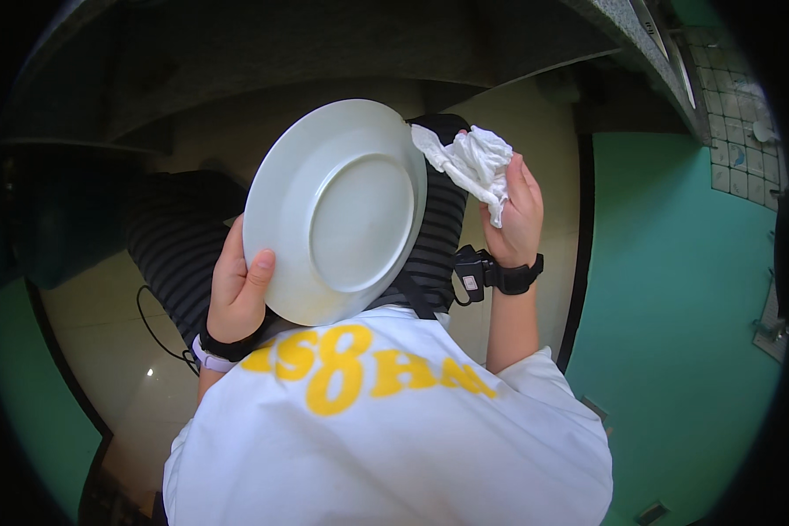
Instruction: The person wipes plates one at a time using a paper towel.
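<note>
My left hand (240, 286) grips a white ceramic plate (286, 197) by its left rim, the thumb lying on the underside. The plate is tilted above my lap, with its bottom and raised foot ring facing me. In my right hand (519, 210) is a crumpled white cloth or paper wipe (480, 161), pinched between thumb and fingers. One end of the wipe reaches towards the plate's upper right rim; whether they touch I cannot tell. The plate's upper face is hidden from view.
A stone countertop (638, 59) curves overhead in front of me, with dark space beneath it. Green walls (670, 250) stand at both sides. My striped trouser legs (184, 237) are below the plate, over a tiled floor (526, 112). A black cable (144, 325) hangs at the left.
</note>
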Demonstrator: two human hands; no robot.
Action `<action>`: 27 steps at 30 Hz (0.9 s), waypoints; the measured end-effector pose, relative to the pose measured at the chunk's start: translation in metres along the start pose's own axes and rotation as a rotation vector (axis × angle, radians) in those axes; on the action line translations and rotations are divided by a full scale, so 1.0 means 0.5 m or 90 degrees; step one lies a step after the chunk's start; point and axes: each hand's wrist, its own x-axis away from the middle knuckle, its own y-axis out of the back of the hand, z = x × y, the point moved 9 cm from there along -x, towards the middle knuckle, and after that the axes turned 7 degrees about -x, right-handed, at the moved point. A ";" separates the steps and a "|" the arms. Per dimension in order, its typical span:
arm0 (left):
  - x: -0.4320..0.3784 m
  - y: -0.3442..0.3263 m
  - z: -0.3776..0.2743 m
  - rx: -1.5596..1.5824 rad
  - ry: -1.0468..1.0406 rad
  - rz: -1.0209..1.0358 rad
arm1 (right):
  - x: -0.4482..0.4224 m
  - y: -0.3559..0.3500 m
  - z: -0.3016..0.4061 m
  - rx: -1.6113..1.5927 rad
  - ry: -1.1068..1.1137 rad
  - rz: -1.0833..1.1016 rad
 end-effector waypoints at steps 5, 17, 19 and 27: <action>-0.001 0.001 0.000 0.013 -0.001 0.000 | -0.008 0.009 0.010 0.110 0.104 -0.033; -0.001 0.000 0.000 0.008 0.000 0.034 | 0.017 -0.010 -0.030 0.744 0.201 -0.056; -0.003 -0.004 -0.016 -0.038 -0.015 0.052 | 0.026 -0.005 -0.126 0.636 -0.002 0.049; 0.003 -0.030 -0.056 -0.178 -0.084 0.137 | 0.025 -0.060 -0.142 0.503 -0.030 0.019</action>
